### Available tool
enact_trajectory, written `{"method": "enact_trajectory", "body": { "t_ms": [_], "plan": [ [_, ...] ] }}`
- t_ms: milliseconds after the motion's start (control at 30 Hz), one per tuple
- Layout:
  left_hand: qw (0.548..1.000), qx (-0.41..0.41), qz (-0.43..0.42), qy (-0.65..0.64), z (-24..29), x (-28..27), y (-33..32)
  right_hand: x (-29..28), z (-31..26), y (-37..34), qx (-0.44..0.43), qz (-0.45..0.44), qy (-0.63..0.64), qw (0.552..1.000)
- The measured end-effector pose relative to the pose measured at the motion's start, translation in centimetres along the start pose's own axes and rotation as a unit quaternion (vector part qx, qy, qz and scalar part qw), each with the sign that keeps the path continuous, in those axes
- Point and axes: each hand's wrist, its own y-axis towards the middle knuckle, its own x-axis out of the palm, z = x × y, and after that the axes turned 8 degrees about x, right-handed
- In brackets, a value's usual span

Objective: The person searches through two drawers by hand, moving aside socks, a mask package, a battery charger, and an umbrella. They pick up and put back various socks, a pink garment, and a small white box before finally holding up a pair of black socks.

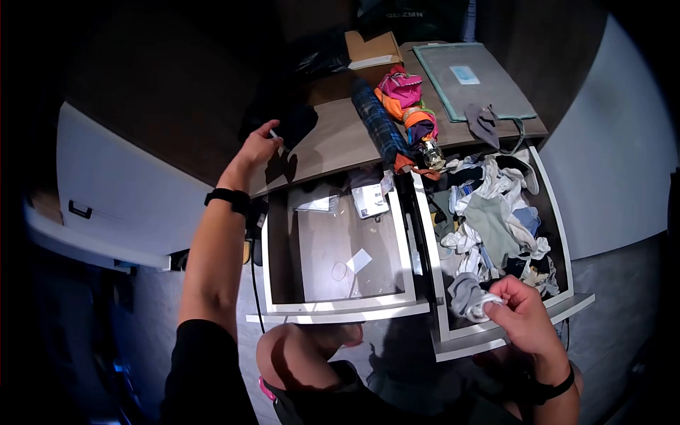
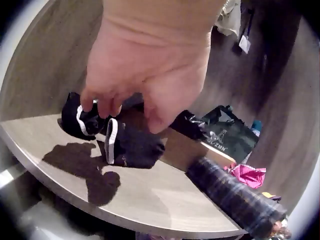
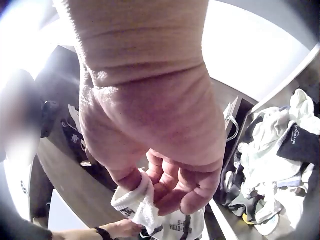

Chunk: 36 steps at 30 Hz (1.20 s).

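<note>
My left hand reaches over the wooden top, its thumb and fingers apart. Below it lie two black socks with white-edged cuffs; the fingertips overlap the left sock, and the thumb is close to the right sock. At the front of the right drawer, my right hand pinches a white-and-grey sock by its cuff. Dark print and a stripe show on that sock in the right wrist view. Crumpled socks and small clothes fill the drawer behind it.
The left drawer is pulled out, with a white packet and a white card inside. On top lie a folded plaid umbrella, a colourful bundle, a cardboard box and a grey panel with green edging.
</note>
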Motion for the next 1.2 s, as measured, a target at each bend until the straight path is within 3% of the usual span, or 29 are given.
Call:
{"method": "enact_trajectory", "body": {
  "t_ms": [133,233,267,367,400,433,500,567,700,733,767,933,1033,1200],
  "plan": [
    [0.995,-0.020,-0.035,0.093,-4.1,3.7,3.2,0.4,-0.1,0.0,0.024,0.001,0.008,1.000],
    [0.987,-0.032,-0.014,0.157,-6.1,5.4,3.7,0.4,-0.2,0.1,0.041,0.011,-0.011,0.999],
    [0.987,0.006,0.029,0.156,-7.0,6.0,3.5,0.5,-0.4,0.1,0.049,0.012,-0.019,0.999],
    [0.998,0.040,0.036,-0.013,-2.9,4.5,0.7,0.7,-0.7,0.0,0.058,0.010,-0.026,0.998],
    [0.985,0.063,0.110,-0.118,-1.5,4.1,-0.5,0.7,-0.6,0.0,0.054,0.009,-0.013,0.998],
    [0.989,0.039,0.098,-0.104,0.0,2.4,-1.7,0.7,-0.5,-0.1,0.049,0.009,0.000,0.999],
    [0.977,0.099,0.114,-0.152,-0.2,0.1,-3.1,0.6,-0.2,-0.1,0.038,0.004,0.007,0.999],
    [0.975,0.125,0.057,-0.172,-1.4,-1.8,-3.3,0.7,0.2,-0.1,0.035,-0.001,0.006,0.999],
    [0.996,0.058,-0.035,-0.066,0.4,-2.0,-4.7,0.7,0.1,0.4,0.044,-0.004,-0.006,0.999],
    [0.996,0.080,0.005,0.035,-1.7,-2.2,-3.1,0.7,0.1,0.5,0.050,-0.001,-0.005,0.999],
    [0.986,0.127,0.101,0.050,-3.9,-1.6,-2.1,0.7,0.1,0.5,0.050,0.000,-0.004,0.999],
    [0.936,0.098,0.117,0.317,-9.9,0.0,1.2,0.8,0.2,0.6,0.052,0.009,-0.011,0.999],
    [0.939,0.009,0.091,0.331,-10.5,0.0,1.7,0.8,0.1,0.6,0.053,0.008,-0.032,0.998],
    [0.943,0.036,0.154,0.293,-8.7,-1.1,-0.5,0.6,-0.8,0.3,0.049,0.022,-0.039,0.998]
  ]
}}
